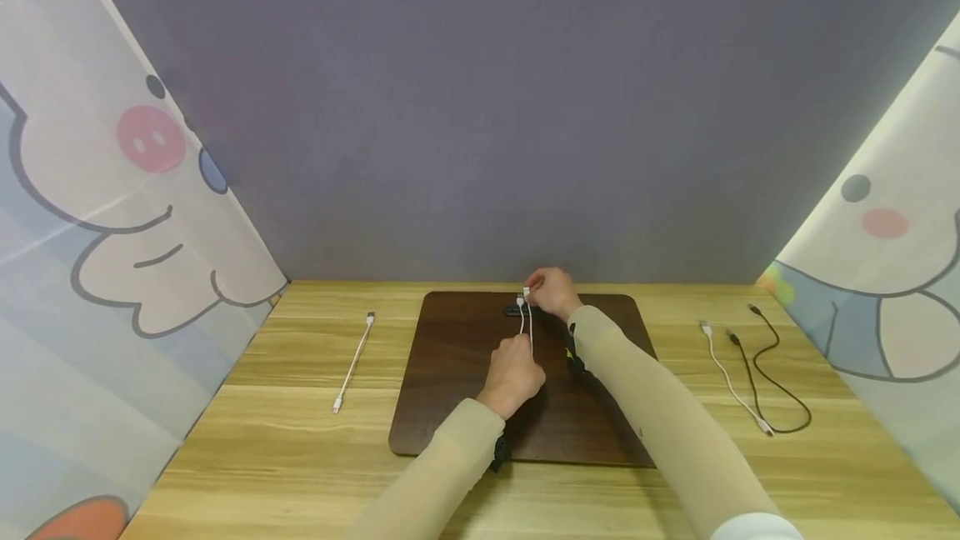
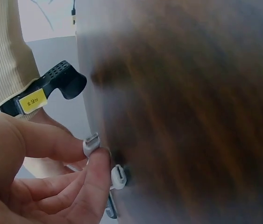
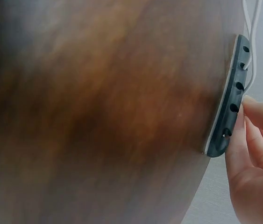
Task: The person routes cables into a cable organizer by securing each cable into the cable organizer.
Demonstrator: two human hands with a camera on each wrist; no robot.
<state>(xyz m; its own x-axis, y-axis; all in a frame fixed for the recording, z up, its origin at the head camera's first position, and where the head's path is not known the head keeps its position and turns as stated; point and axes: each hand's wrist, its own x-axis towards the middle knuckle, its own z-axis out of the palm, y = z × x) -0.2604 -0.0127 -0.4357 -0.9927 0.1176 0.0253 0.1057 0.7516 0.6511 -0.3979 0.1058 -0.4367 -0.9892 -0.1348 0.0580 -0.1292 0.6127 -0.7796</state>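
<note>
In the head view a black cable clip holder lies at the far edge of a dark brown board. My left hand is over the board's middle, and its thumb and finger pinch a white cable's connector. A second white connector shows beside those fingers. Up at the holder, my right hand pinches the far end of a white cable. In the right wrist view, one white cable runs into a slot of the holder; another passes alongside toward the right fingertips.
A short white cable lies on the wooden table left of the board. To the right lie another white cable and a black cable. A grey panel stands behind the table.
</note>
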